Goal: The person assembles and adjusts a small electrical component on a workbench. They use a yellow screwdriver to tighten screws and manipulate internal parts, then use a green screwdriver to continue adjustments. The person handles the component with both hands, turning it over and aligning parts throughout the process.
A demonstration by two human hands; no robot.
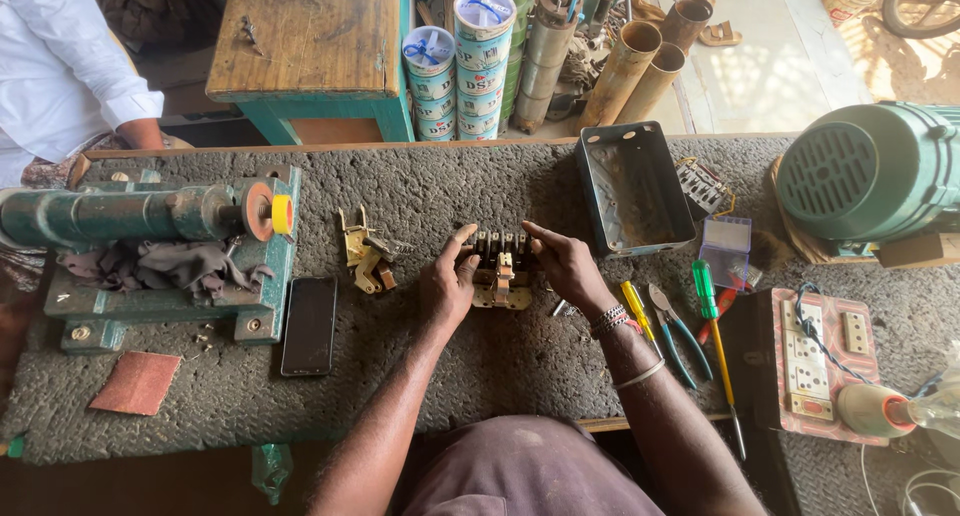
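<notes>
A small switch block (502, 266), dark on top with a row of metal terminals and a brass-coloured base, was held near the middle of the worktop (480, 366), resting on its rough grey surface. It was grasped from both sides: the left hand (450, 281) was closed against its left end with the thumb raised to the top edge, and the right hand (563, 264) was closed over its right end with the fingers laid across the terminals. Bangles and a thread were worn on the right wrist.

Just left of the block, loose brass contact pieces (365, 259) were scattered, and further left a black phone (309, 326) was laid face up. Beyond it a green machine (150, 246) with a long shaft was mounted, with grey rags piled on its base, and a piece of reddish sandpaper (134, 382) was placed in front.

To the right of the block, a yellow-handled screwdriver (637, 309), blue-handled pliers (676, 336) and a green-handled screwdriver (712, 316) were laid side by side. Behind them an empty metal box (634, 188) and a small clear plastic case (726, 248) were set. A socket board (815, 361) and a green motor (870, 171) were seen at the far right. Behind the worktop, stacked tape rolls (462, 61) and metal pipes (630, 66) were stored, and another person's white sleeve (60, 66) was visible at the upper left.
</notes>
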